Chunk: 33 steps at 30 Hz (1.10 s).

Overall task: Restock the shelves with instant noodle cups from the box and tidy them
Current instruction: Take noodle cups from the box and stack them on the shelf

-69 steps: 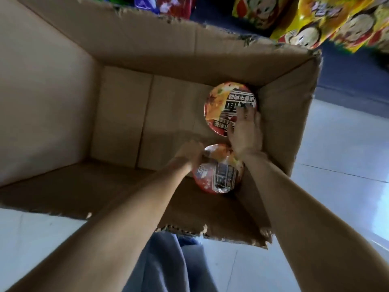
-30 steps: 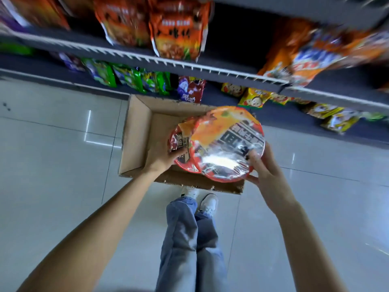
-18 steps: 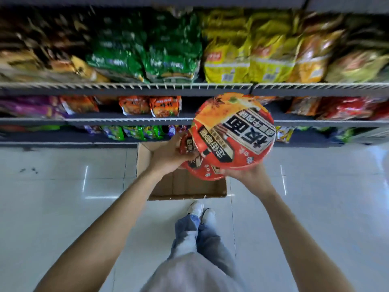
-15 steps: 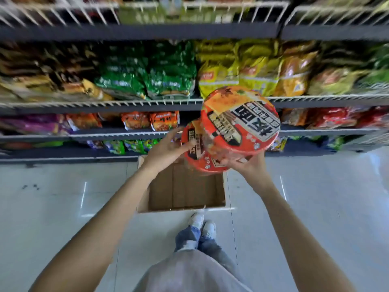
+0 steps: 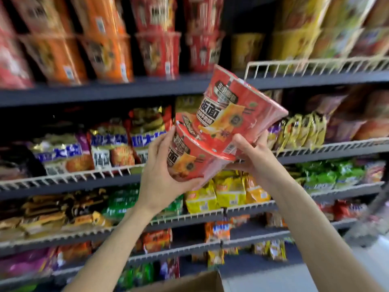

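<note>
Item one: lower cup (image 5: 187,159), red, tilted, gripped in my left hand (image 5: 160,175), fingers curled round its side and base, thumb up its 9 o'clock edge. Item two: upper cup (image 5: 237,114), same red print, tilted with its narrow end toward 11 o'clock, resting against the lower cup's top; my right hand (image 5: 256,159) grasps it from 5 o'clock, thumb on the wall by the wide rim. Both cups sit between my hands, held up in front of the shelves. Item three: top shelf (image 5: 126,89), at 12 o'clock of the cups, carrying stacked orange cups (image 5: 105,53) at 10 o'clock, red cups (image 5: 160,49) at 11 o'clock and yellow cups (image 5: 294,43) at 1 o'clock; all blurred, labels unreadable. A wire rail (image 5: 315,64) fronts the shelf's right half only. Item four: lower shelves with noodle packets (image 5: 227,190) in yellow, green and orange, behind and below my hands. Item five: box (image 5: 189,283), cardboard, only a corner in view at 6 o'clock, well apart from the cups.
</note>
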Motion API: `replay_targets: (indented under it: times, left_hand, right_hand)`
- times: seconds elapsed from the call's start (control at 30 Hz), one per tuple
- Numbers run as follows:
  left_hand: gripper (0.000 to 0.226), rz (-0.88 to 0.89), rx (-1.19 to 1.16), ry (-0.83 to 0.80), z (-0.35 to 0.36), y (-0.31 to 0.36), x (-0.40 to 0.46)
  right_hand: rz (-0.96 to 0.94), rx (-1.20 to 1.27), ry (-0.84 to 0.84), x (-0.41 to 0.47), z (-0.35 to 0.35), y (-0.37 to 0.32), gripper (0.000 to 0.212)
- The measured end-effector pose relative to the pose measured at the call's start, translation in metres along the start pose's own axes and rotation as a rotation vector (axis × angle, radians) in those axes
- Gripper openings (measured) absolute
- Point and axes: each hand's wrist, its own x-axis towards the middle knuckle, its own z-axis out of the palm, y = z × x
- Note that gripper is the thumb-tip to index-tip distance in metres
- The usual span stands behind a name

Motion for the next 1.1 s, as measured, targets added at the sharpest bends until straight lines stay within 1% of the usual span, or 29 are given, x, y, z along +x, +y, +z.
replay_targets:
  times: [0.1,0.23,0.33,0.43,0.5,0.63,0.73,0.87,1.03,1.1]
  left_hand:
    - [0.115,0.068,0.027,0.056,-0.012,0.017,0.048]
    - [0.114,0.141,0.041,0.149,-0.021,0.037,0.108]
    - [0.117,0.136,0.022,0.199,-0.019,0.038,0.15]
    - [0.122,0.092,0.03,0.222,-0.008,0.033,0.192]
    - [0.124,0.044,0.015,0.221,0.002,0.028,0.216]
    - [0.121,-0.039,-0.004,0.2,0.021,0.013,0.252]
    - [0.118,-0.082,0.021,0.195,0.03,-0.001,0.265]
    - [0.118,-0.097,0.03,0.188,0.027,-0.015,0.27]
    - [0.115,-0.103,-0.025,0.172,0.0,-0.028,0.266]
    - [0.109,-0.109,-0.063,0.141,-0.016,-0.031,0.262]
  right_hand:
    - [-0.089,-0.003,-0.003,0.025,0.003,-0.045,0.089]
    - [-0.225,-0.051,-0.02,0.059,0.006,-0.097,0.098]
    - [-0.291,-0.123,0.022,0.089,0.008,-0.127,0.1]
    - [-0.381,-0.208,0.083,0.122,0.013,-0.146,0.097]
    - [-0.416,-0.262,0.126,0.147,0.018,-0.153,0.1]
    - [-0.399,-0.335,0.17,0.195,0.02,-0.155,0.106]
    - [-0.376,-0.397,0.151,0.217,0.02,-0.151,0.106]
    - [-0.366,-0.454,0.124,0.232,0.023,-0.142,0.106]
    - [-0.4,-0.479,0.033,0.243,0.032,-0.136,0.1]
    - [-0.431,-0.496,-0.006,0.246,0.04,-0.131,0.096]
